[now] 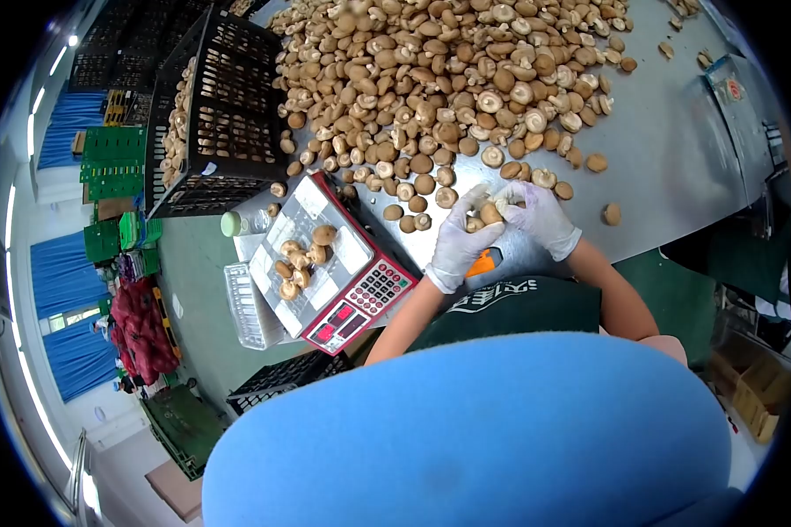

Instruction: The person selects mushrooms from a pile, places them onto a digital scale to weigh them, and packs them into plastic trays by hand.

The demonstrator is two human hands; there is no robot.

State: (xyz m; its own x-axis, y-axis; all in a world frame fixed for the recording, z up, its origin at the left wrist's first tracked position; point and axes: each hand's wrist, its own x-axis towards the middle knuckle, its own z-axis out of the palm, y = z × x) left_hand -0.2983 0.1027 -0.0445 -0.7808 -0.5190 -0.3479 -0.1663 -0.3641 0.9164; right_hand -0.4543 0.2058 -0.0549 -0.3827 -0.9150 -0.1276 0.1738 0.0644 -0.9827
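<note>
Both hands wear thin whitish gloves and meet over the metal table's front edge. My left hand (462, 240) is closed around a couple of brown mushrooms (489, 213). My right hand (536, 212) is beside it, its fingers pinched at the top of these mushrooms; what lies between its fingertips is too small to tell. An orange object (483, 263) shows just below my hands. To the left, a red and white digital scale (360, 261) carries several mushrooms (297, 270) on its plate. Beyond my hands a large heap of mushrooms (413, 88) covers the table.
A black crate (237, 114) of mushrooms stands at the upper left. Clear plastic trays (248, 307) and a bottle with a pale green cap (230, 224) are beside the scale. Loose mushrooms lie near my hands. A plastic bag (736, 114) is at the right edge.
</note>
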